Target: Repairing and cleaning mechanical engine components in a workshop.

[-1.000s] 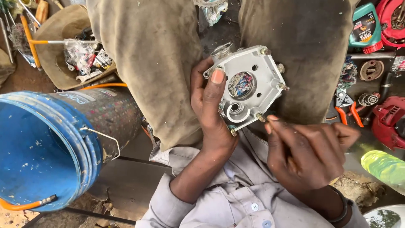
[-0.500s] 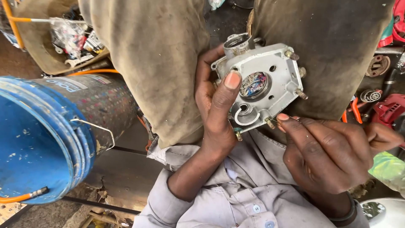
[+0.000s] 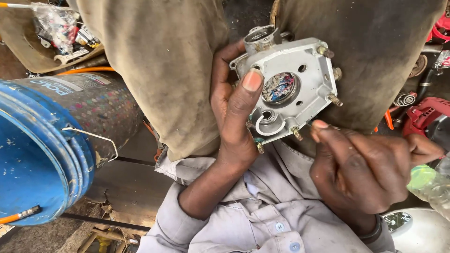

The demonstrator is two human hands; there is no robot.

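Observation:
My left hand (image 3: 232,122) grips a grey cast-metal engine part (image 3: 309,93) from its left side, thumb lying across the face. The part has a round centre opening stuffed with coloured rag, a smaller ringed hole below it, and several threaded studs sticking out at the edges. It is held up in front of my knees in dusty khaki trousers (image 3: 159,70). My right hand (image 3: 361,168) is just below and right of the part, fingers curled and pinched on a thin metal tool whose tip meets the part's lower edge by a stud.
A blue plastic bucket (image 3: 42,154) with a wire handle lies tilted at the left. A tan bowl (image 3: 28,51) of bagged small parts sits at the top left. Red machine parts (image 3: 424,115) and a green-capped bottle (image 3: 429,185) are at the right.
The part has risen slightly and tilted, showing more of its face. My right hand has moved in closer under its lower edge. The view has shifted left and downward.

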